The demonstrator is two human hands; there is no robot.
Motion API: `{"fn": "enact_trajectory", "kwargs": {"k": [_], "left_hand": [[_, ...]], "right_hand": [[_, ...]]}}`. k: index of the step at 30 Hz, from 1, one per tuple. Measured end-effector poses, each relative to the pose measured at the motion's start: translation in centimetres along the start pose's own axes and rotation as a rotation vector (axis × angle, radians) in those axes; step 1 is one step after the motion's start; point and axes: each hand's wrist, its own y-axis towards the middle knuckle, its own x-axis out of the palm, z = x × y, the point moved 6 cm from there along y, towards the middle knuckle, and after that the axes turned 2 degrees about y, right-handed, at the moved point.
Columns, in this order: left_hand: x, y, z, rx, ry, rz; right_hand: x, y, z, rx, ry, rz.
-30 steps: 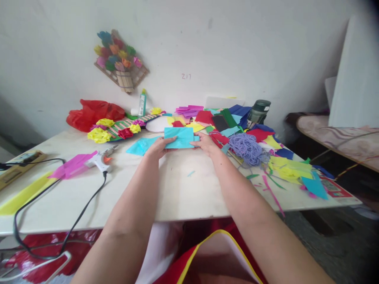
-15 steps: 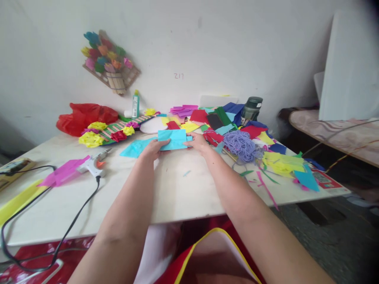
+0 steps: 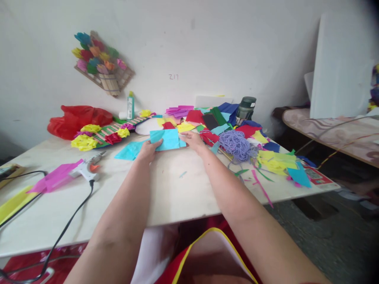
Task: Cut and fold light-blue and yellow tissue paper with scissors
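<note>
A folded piece of light-blue crepe paper is held up over the table, its left end pinched in my left hand, thumb on top. My right hand is at the paper's right end, its fingers stretched out and apart around a narrower blue strip there; whether they touch it is hard to tell. Another light-blue sheet lies on the table just left of my left hand. Small blue scraps lie nearer to me.
On the left are a glue gun with its cord, magenta paper and a board with paper flowers. A red bag, glue bottle, coloured paper pile, purple yarn and dark bottle stand or lie behind and right.
My right hand's fingers have loosened from the paper's right end and spread. My left hand keeps its hold. The whole view has shifted slightly, so things appear further left.
</note>
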Motion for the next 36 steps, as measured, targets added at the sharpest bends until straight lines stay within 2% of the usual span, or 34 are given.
{"fn": "enact_trajectory", "kwargs": {"k": [2, 5, 6, 8, 10, 12, 19, 22, 26, 28, 30, 33, 36], "left_hand": [[-0.2, 0.0, 0.1, 0.013, -0.022, 0.03], [-0.5, 0.1, 0.1, 0.023, -0.08, 0.088], [-0.6, 0.1, 0.1, 0.024, -0.099, 0.102], [-0.7, 0.2, 0.1, 0.032, -0.126, 0.112], [-0.7, 0.2, 0.1, 0.045, -0.14, 0.101], [-0.7, 0.3, 0.2, 0.064, -0.155, 0.089], [-0.9, 0.1, 0.2, 0.075, -0.226, 0.077], [-1.2, 0.3, 0.1, 0.077, -0.265, 0.096], [-1.8, 0.7, -0.1, 0.085, -0.303, 0.128], [-2.1, 0.9, -0.2, 0.084, -0.328, 0.151], [-2.4, 1.0, -0.2, 0.084, -0.356, 0.183], [-2.8, 1.0, -0.2, 0.089, -0.401, 0.221], [-3.0, 1.0, 0.0, 0.098, -0.446, 0.225]], "right_hand": [[-1.5, 0.0, -0.3, 0.019, -0.184, 0.066], [-3.9, -0.3, -1.5, -0.019, -0.718, 0.243], [-4.3, -0.4, -1.7, 0.007, -0.88, 0.257], [-4.5, -0.6, -1.5, 0.1, -1.093, 0.195], [-4.1, -0.8, -1.1, 0.176, -1.196, 0.088], [-3.6, -0.9, -0.8, 0.186, -1.249, 0.022], [-2.7, -0.9, -1.1, 0.127, -1.316, -0.013], [-3.0, -0.9, -1.2, 0.145, -1.273, 0.012], [-3.6, -0.8, -0.9, 0.177, -1.071, 0.097], [-3.6, -0.6, -0.6, 0.174, -0.869, 0.138], [-3.1, -0.4, -0.1, 0.199, -0.562, 0.139], [-2.0, -0.5, 0.2, 0.227, -0.112, 0.078], [-1.0, -0.9, -0.4, 0.17, 0.098, -0.049]]}}
